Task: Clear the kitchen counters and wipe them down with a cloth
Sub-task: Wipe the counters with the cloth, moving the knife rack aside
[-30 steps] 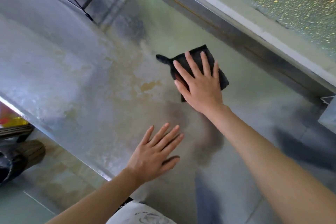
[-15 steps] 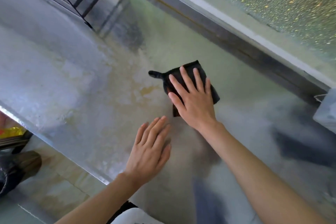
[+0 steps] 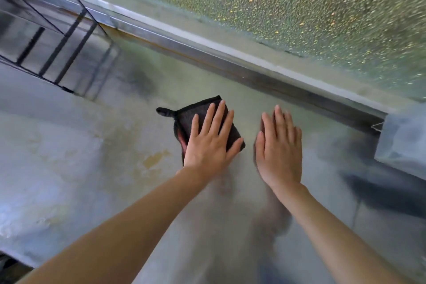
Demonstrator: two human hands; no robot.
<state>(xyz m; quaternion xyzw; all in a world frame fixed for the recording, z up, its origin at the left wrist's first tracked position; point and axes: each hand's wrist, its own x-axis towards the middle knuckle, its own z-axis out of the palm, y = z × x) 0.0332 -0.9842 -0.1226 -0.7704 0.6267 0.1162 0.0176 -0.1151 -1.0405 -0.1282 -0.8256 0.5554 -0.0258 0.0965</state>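
Wipe-down is underway, with clearing seemingly done on this stretch: our left hand (image 3: 208, 145) presses flat-fingered on the dark cloth (image 3: 186, 117) mid-counter (image 3: 69, 168), our right hand (image 3: 280, 152) lies open and empty beside it, and the yellowish stain (image 3: 156, 159) just left of the cloth is probably still to do.

The cloth (image 3: 186, 115) has passed from under the right hand (image 3: 280, 152) to under the left hand (image 3: 208, 145).

counter (image 3: 69, 168): sheet metal, dull sheen, smeared, yellowish stains near the middle
cloth (image 3: 184, 116): dark fabric, matt, fine-textured
window pane (image 3: 299, 7): far side, pebbled glass, rough-looking
rack (image 3: 57, 53): far left, thin black bars, matt
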